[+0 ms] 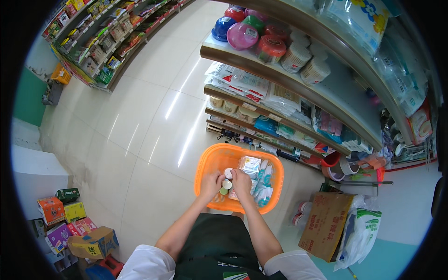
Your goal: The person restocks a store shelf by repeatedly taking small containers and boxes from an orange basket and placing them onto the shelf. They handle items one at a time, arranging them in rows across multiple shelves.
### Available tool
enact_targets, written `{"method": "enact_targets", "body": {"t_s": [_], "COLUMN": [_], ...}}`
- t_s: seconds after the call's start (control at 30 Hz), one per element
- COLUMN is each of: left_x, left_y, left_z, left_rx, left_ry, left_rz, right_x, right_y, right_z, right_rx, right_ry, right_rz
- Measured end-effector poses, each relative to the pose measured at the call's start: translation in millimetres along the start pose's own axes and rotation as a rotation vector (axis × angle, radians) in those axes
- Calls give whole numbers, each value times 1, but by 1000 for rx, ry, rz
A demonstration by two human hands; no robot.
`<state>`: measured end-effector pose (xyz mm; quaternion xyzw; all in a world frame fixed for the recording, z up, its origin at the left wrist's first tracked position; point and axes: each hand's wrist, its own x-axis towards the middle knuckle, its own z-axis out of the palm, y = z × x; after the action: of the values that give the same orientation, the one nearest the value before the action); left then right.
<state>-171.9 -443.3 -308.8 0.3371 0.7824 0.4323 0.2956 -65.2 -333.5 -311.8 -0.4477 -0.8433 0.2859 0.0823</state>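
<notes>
An orange plastic basket (199, 164) sits in front of me, with both of my hands over its inside. My right hand (241, 183) has its fingers closed at the edge of a small white round-topped container (228, 173). Facing it, my left hand (211, 185) is closed with bent fingers beside a cream round-topped container (227, 184); what it grips is hidden. A green round piece (224, 191) shows just below. On the basket's right side lie a white packet (250, 164) and several teal-and-white packs (264, 196). My right hand partly covers a pinkish pack.
Store shelves (280, 70) with bowls, tubs and bagged goods rise beyond the basket and to the right. A brown carton (324, 224) and a white plastic bag (361, 235) stand at right. Several coloured boxes (51, 210) are piled at left. A snack rack (107, 42) stands far left on the tiled floor.
</notes>
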Motion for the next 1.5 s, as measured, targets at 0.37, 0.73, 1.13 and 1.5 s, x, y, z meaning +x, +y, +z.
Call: {"method": "enact_targets", "body": {"t_s": [0.37,0.73,1.13,1.5], "left_x": [8,22,40,86], "left_y": [-65,-78,-18,217], "left_z": [53,54,31,-25], "left_rx": [287,186,-43,-392], "left_ry": [-83,-75,-7,146], "left_rz": [36,-17,146,391], "right_x": [41,56,47,54], "right_y": [49,79,-31,-96], "right_z": [98,157,-28,-216], "right_rx": [-486,-786,-292,181], "right_ry": [-386,-350,-343,411], "right_rz": [-36,-64,-5,-255]}}
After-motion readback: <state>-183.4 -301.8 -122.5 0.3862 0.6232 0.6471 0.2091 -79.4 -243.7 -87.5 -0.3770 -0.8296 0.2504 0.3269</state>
